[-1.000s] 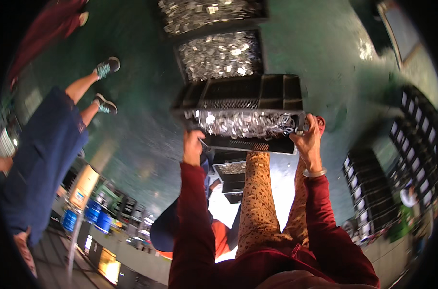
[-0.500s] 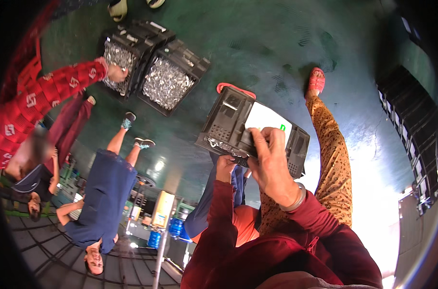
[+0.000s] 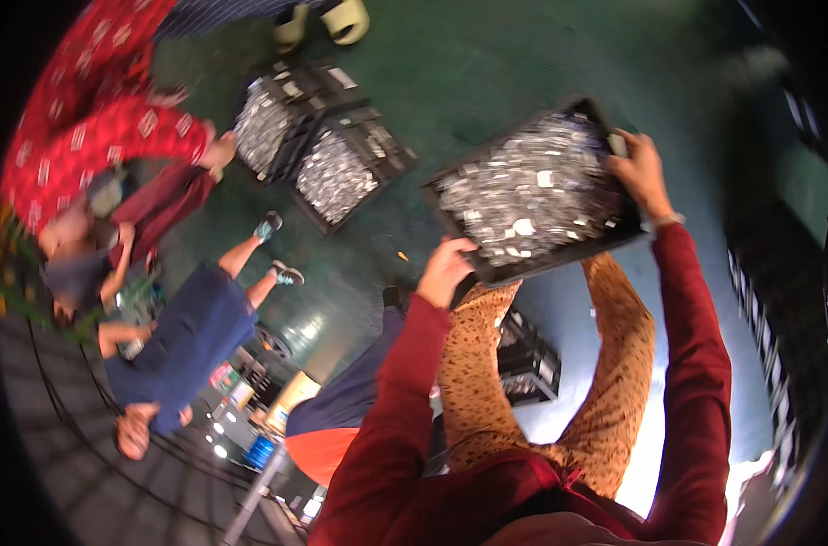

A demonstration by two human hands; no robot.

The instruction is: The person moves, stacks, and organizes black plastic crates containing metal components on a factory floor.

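Observation:
A black plastic crate (image 3: 564, 264) full of small silvery metal pieces (image 3: 523, 191) is held out in front of me, clear of the floor. My left hand (image 3: 446, 271) is closed on its near left corner. At the right end, my right hand (image 3: 641, 177) grips the rim, with the thumb on top. The pieces are smeared by motion and their exact kind cannot be made out. Between my legs another black crate (image 3: 530, 364) shows lower down, partly hidden by my thigh.
Two more black crates of silvery pieces stand on the green floor, a nearer one (image 3: 375, 136) and one behind (image 3: 316, 84). A person's hand (image 3: 221, 153), red patterned sleeve, is at their left. A person in dark blue (image 3: 186, 337) stands left; another, in orange (image 3: 328, 455), is close beside me.
The crate has swung from its side to show its open, filled top, and moved up and right. My right hand has gone from the white sheet on its side to the right-end rim.

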